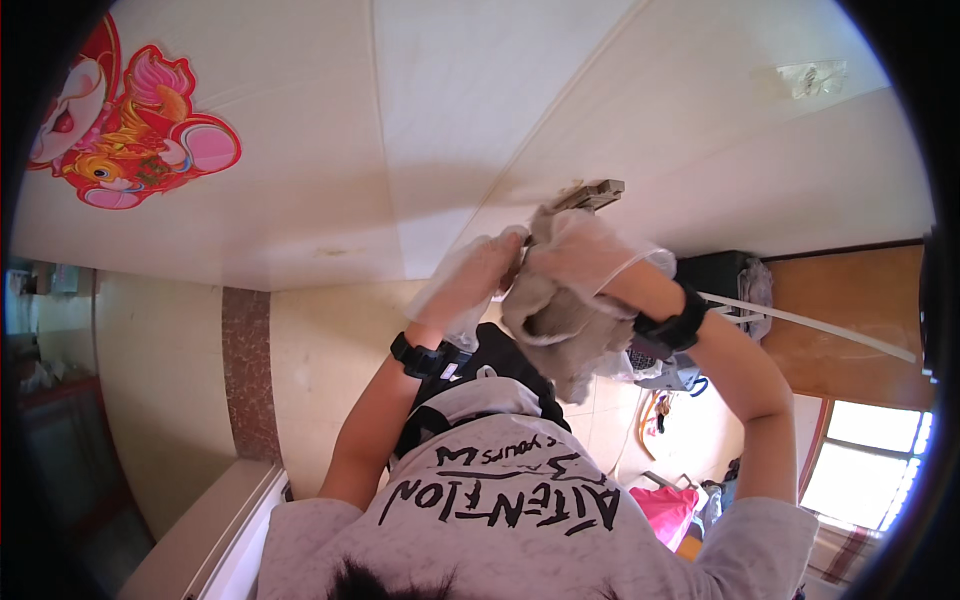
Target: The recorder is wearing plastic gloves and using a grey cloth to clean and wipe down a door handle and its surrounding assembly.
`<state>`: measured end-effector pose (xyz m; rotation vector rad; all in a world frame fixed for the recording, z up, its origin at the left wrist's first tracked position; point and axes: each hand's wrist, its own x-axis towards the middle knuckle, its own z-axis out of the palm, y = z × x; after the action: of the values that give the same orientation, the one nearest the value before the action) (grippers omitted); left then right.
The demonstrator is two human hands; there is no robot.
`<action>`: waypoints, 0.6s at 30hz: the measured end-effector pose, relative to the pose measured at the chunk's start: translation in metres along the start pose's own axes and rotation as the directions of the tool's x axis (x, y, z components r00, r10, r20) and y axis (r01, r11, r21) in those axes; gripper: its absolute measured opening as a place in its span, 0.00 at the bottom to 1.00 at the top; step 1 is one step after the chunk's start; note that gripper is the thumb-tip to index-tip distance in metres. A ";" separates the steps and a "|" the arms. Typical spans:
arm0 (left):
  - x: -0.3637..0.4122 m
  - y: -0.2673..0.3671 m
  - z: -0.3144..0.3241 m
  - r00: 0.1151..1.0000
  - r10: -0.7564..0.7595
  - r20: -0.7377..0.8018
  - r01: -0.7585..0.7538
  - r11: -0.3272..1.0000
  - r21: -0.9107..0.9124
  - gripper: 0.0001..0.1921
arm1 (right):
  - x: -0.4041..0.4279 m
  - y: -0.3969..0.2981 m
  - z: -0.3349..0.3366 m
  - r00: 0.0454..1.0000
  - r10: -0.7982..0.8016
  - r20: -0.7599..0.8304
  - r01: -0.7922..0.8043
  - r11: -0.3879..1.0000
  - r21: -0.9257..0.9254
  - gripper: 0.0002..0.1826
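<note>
My right hand (574, 251), in a clear plastic glove, is closed on a grey cloth (551, 319) whose loose folds hang below it. The cloth's upper end is against a metal door handle (592, 196) on a white door (675, 135). Close by on its left is my left hand (487, 266), also in a clear plastic glove. Its fingers are curled beside the cloth near a small dark part; what they hold is hidden. Both hands look slightly blurred.
A red and pink paper decoration (150, 135) is stuck on the white surface at upper left. To the right are a wooden panel (840, 322), a white bar (810, 322) and a black box (709, 274). Lower down lies a pink bag (664, 514) near a bright window (862, 465).
</note>
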<state>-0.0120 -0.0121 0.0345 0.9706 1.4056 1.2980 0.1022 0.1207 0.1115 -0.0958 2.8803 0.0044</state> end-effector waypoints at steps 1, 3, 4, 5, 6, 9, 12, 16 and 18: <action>0.007 -0.017 0.004 1.000 0.006 0.001 -0.006 1.000 -0.001 0.22 | 0.005 -0.007 -0.002 0.998 -0.048 0.027 0.048 0.999 -0.011 0.09; 0.023 -0.052 0.010 0.817 0.569 -0.095 -0.518 0.796 0.314 0.15 | 0.014 -0.013 -0.010 0.995 0.013 0.103 -0.018 0.999 0.045 0.11; 0.023 -0.058 0.010 0.815 0.572 -0.094 -0.521 0.793 0.315 0.15 | 0.018 -0.018 -0.015 0.980 0.074 0.183 -0.094 0.990 0.104 0.13; 0.018 -0.046 0.010 0.864 0.495 -0.092 -0.484 0.868 0.113 0.16 | 0.024 -0.036 -0.044 0.791 0.516 0.330 -0.610 0.704 0.362 0.15; 0.012 -0.035 0.011 0.905 0.420 -0.070 -0.425 0.900 -0.095 0.18 | 0.018 -0.038 -0.038 0.791 0.516 0.329 -0.610 0.706 0.360 0.15; 0.011 -0.029 0.000 0.960 0.278 0.045 -0.282 0.949 0.141 0.20 | 0.001 -0.028 -0.015 0.784 0.585 0.206 -0.619 0.723 0.305 0.17; 0.010 -0.025 -0.007 0.991 0.038 0.129 -0.033 0.998 -0.044 0.22 | -0.011 -0.024 -0.012 0.777 0.591 0.216 -0.625 0.682 0.381 0.18; 0.010 -0.021 -0.006 0.993 0.066 0.102 -0.058 0.995 -0.078 0.23 | -0.027 -0.020 -0.018 0.661 0.711 0.241 -0.749 0.644 0.154 0.19; 0.015 -0.026 -0.003 0.992 -0.042 0.121 0.054 0.993 -0.103 0.23 | -0.028 -0.019 -0.021 0.594 0.756 0.274 -0.802 0.583 0.131 0.19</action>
<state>-0.0169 -0.0015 0.0067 0.9217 1.2498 1.2462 0.1250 0.1037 0.1387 1.1754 2.4420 -0.1622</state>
